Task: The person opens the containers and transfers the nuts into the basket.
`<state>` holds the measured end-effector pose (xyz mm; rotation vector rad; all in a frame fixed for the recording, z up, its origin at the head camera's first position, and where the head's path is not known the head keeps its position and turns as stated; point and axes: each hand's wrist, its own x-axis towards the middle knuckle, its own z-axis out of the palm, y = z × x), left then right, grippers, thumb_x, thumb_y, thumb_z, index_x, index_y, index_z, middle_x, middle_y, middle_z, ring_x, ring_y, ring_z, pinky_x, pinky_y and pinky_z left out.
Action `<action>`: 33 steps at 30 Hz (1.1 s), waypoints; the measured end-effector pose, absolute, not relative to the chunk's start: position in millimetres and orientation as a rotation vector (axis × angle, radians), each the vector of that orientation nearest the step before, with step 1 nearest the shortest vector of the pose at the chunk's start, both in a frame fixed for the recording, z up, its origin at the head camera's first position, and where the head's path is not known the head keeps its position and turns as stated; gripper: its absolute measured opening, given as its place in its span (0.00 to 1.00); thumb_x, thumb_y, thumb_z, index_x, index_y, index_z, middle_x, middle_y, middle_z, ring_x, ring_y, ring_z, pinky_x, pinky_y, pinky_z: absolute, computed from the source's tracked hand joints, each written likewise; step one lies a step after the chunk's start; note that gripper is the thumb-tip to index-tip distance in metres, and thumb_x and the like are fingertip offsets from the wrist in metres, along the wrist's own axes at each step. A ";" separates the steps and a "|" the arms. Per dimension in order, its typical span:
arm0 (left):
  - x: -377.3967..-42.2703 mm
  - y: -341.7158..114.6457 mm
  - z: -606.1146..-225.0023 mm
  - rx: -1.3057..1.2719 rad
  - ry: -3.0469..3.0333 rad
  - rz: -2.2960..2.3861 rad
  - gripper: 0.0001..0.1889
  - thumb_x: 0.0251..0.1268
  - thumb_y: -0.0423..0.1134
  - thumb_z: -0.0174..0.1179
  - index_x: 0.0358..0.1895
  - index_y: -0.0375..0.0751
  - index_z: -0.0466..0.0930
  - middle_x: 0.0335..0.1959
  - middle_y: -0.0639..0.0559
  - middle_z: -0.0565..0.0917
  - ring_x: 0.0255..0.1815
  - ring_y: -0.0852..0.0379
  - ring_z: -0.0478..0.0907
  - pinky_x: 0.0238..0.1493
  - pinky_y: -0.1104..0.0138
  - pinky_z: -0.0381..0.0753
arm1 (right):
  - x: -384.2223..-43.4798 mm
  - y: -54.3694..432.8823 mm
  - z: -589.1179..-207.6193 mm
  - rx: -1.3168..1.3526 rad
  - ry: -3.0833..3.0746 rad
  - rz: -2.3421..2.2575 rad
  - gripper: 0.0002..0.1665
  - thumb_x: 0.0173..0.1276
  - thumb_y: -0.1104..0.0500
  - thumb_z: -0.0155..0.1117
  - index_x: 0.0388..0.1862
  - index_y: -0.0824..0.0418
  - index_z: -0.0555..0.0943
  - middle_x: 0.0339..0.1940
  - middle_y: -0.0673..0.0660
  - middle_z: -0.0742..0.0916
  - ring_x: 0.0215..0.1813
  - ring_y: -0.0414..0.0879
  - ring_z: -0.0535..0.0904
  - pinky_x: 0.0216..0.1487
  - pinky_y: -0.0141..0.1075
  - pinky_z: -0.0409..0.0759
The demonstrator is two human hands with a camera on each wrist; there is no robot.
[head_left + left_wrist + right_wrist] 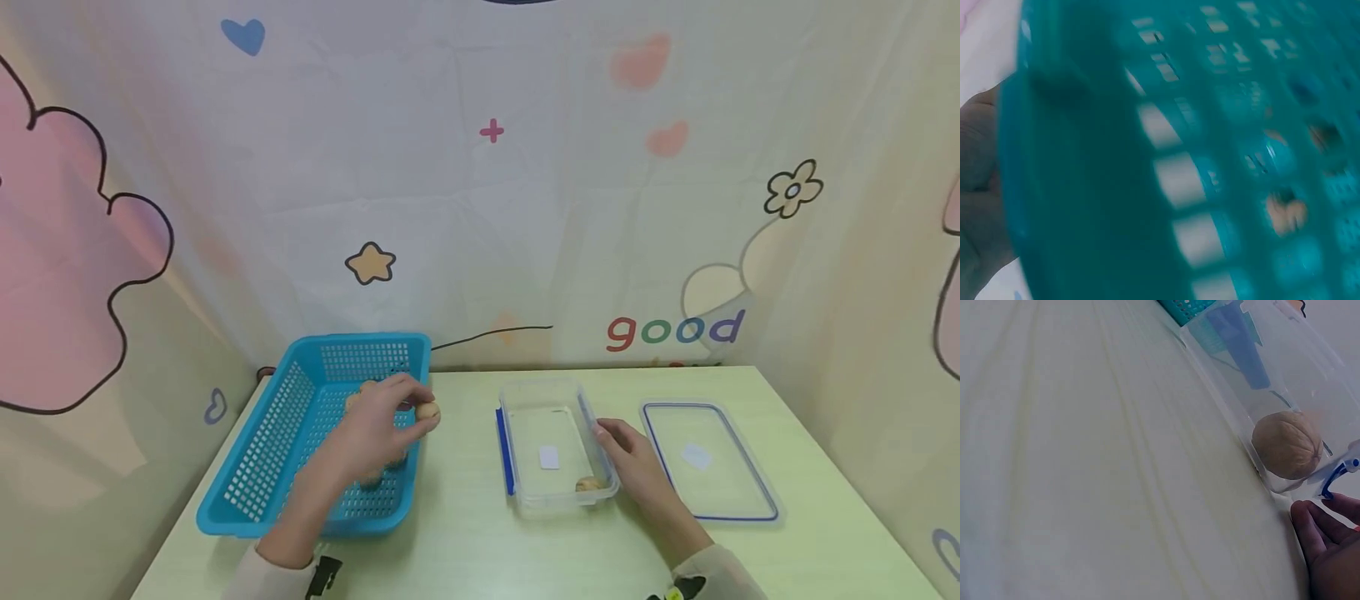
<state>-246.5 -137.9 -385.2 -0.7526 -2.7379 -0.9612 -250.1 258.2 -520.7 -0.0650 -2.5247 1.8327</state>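
My left hand (378,433) pinches a walnut (428,412) between thumb and fingers, over the right rim of the blue plastic basket (258,454). Several more walnuts (371,481) lie in that basket, partly hidden under the hand. In the left wrist view the blurred basket wall covers most of the picture, and the held walnut is out of sight. A clear plastic food box (528,498) with a blue latch stands at centre right, one walnut (1287,445) in its near right corner. With thumb and fingers, my right hand (637,467) holds this box by its right side.
Right of the box, a clear lid (712,462) with a blue seal lies flat on the pale table (480,550). A printed cloth (480,208) hangs behind the table and along both sides.
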 end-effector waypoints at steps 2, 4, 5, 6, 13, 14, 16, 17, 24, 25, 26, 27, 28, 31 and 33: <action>-249.9 -147.3 -388.4 -0.735 -2.730 -0.954 0.13 0.69 0.40 0.74 0.54 0.45 0.86 0.48 0.57 0.83 0.53 0.53 0.82 0.56 0.55 0.86 | -252.2 259.9 -525.8 -0.051 -2.519 1.815 0.36 0.86 0.40 0.53 0.76 0.66 0.71 0.75 0.68 0.77 0.76 0.62 0.71 0.78 0.57 0.65; -253.6 -155.8 -392.7 -0.721 -2.723 -0.949 0.15 0.68 0.38 0.74 0.55 0.42 0.86 0.50 0.55 0.84 0.54 0.51 0.82 0.57 0.54 0.86 | -252.5 260.2 -525.9 -0.041 -2.515 1.808 0.36 0.85 0.40 0.53 0.76 0.66 0.72 0.74 0.68 0.77 0.76 0.61 0.71 0.78 0.57 0.66; -255.2 -159.6 -395.1 -0.710 -2.724 -0.951 0.15 0.68 0.38 0.74 0.55 0.42 0.86 0.50 0.54 0.84 0.54 0.50 0.83 0.58 0.53 0.86 | -252.5 260.2 -525.7 -0.038 -2.513 1.808 0.36 0.85 0.40 0.53 0.76 0.66 0.72 0.74 0.68 0.77 0.76 0.61 0.71 0.77 0.57 0.66; -257.1 -163.2 -397.9 -0.700 -2.725 -0.949 0.16 0.68 0.37 0.74 0.56 0.41 0.85 0.51 0.53 0.84 0.55 0.49 0.83 0.58 0.52 0.86 | -252.2 260.2 -525.0 -0.040 -2.509 1.810 0.36 0.85 0.40 0.54 0.75 0.66 0.72 0.74 0.67 0.77 0.76 0.61 0.72 0.78 0.56 0.66; -270.5 -177.8 -416.0 -0.664 -2.712 -0.919 0.16 0.67 0.35 0.74 0.55 0.39 0.85 0.52 0.48 0.84 0.55 0.45 0.83 0.58 0.48 0.86 | -252.5 260.6 -525.5 -0.061 -2.512 1.824 0.36 0.85 0.40 0.54 0.76 0.65 0.72 0.74 0.68 0.77 0.76 0.61 0.71 0.78 0.56 0.65; -272.0 -179.0 -418.8 -0.655 -2.716 -0.917 0.16 0.68 0.35 0.74 0.55 0.39 0.85 0.52 0.48 0.84 0.55 0.44 0.83 0.58 0.47 0.85 | -252.5 260.5 -525.8 -0.065 -2.513 1.827 0.36 0.85 0.40 0.54 0.76 0.65 0.72 0.75 0.68 0.77 0.76 0.61 0.71 0.78 0.57 0.65; -274.5 -180.9 -424.3 -0.621 -2.740 -0.914 0.16 0.68 0.36 0.74 0.55 0.38 0.84 0.52 0.47 0.85 0.55 0.44 0.83 0.58 0.48 0.85 | -252.1 260.0 -526.4 -0.072 -2.515 1.831 0.37 0.85 0.40 0.54 0.77 0.65 0.71 0.76 0.68 0.76 0.77 0.62 0.70 0.79 0.57 0.64; -275.8 -181.8 -427.4 -0.600 -2.756 -0.908 0.16 0.68 0.37 0.74 0.55 0.39 0.84 0.52 0.47 0.85 0.55 0.44 0.83 0.58 0.48 0.85 | -251.7 259.8 -527.0 -0.076 -2.518 1.831 0.37 0.85 0.39 0.54 0.77 0.65 0.71 0.76 0.68 0.76 0.77 0.62 0.69 0.79 0.57 0.64; -281.5 -187.7 -440.8 -0.551 -2.800 -0.892 0.13 0.69 0.37 0.73 0.53 0.40 0.84 0.51 0.49 0.85 0.55 0.46 0.84 0.58 0.49 0.85 | -248.9 258.7 -530.6 -0.080 -2.522 1.798 0.37 0.84 0.39 0.54 0.75 0.65 0.73 0.74 0.67 0.77 0.76 0.60 0.71 0.78 0.56 0.66; -282.1 -188.1 -441.4 -0.553 -2.797 -0.894 0.13 0.69 0.37 0.73 0.52 0.41 0.84 0.51 0.49 0.84 0.54 0.46 0.84 0.58 0.49 0.85 | -249.0 258.7 -530.4 -0.078 -2.520 1.792 0.37 0.84 0.38 0.54 0.75 0.65 0.73 0.74 0.67 0.78 0.76 0.60 0.72 0.78 0.56 0.66; -282.9 -188.4 -442.1 -0.555 -2.794 -0.895 0.12 0.69 0.37 0.73 0.51 0.41 0.84 0.50 0.49 0.84 0.54 0.46 0.84 0.58 0.49 0.85 | -249.0 258.4 -529.8 -0.081 -2.519 1.788 0.37 0.84 0.38 0.54 0.75 0.64 0.73 0.74 0.66 0.78 0.76 0.60 0.72 0.78 0.56 0.66; -283.4 -188.6 -442.4 -0.558 -2.794 -0.895 0.12 0.69 0.37 0.73 0.51 0.41 0.84 0.50 0.50 0.84 0.54 0.46 0.84 0.58 0.49 0.85 | -249.3 258.4 -529.2 -0.082 -2.521 1.785 0.37 0.84 0.37 0.54 0.75 0.64 0.73 0.74 0.66 0.78 0.76 0.60 0.72 0.78 0.56 0.66; -284.0 -188.7 -442.7 -0.562 -2.793 -0.892 0.12 0.69 0.37 0.73 0.51 0.42 0.84 0.49 0.50 0.84 0.54 0.46 0.84 0.57 0.49 0.85 | -249.6 258.3 -528.4 -0.083 -2.523 1.783 0.37 0.84 0.37 0.54 0.75 0.64 0.73 0.74 0.66 0.78 0.76 0.60 0.71 0.78 0.56 0.66; -285.1 -189.0 -442.7 -0.561 -2.796 -0.889 0.11 0.69 0.37 0.73 0.50 0.42 0.84 0.48 0.50 0.84 0.53 0.46 0.84 0.57 0.48 0.85 | -250.6 258.3 -526.6 -0.085 -2.523 1.794 0.38 0.83 0.37 0.55 0.76 0.64 0.73 0.75 0.66 0.77 0.77 0.60 0.71 0.78 0.56 0.65; -285.8 -189.5 -442.5 -0.558 -2.798 -0.881 0.11 0.69 0.37 0.73 0.50 0.41 0.84 0.49 0.49 0.85 0.53 0.46 0.84 0.56 0.48 0.86 | -251.2 258.6 -525.8 -0.082 -2.522 1.799 0.38 0.84 0.37 0.54 0.76 0.64 0.73 0.75 0.67 0.77 0.77 0.61 0.71 0.78 0.57 0.65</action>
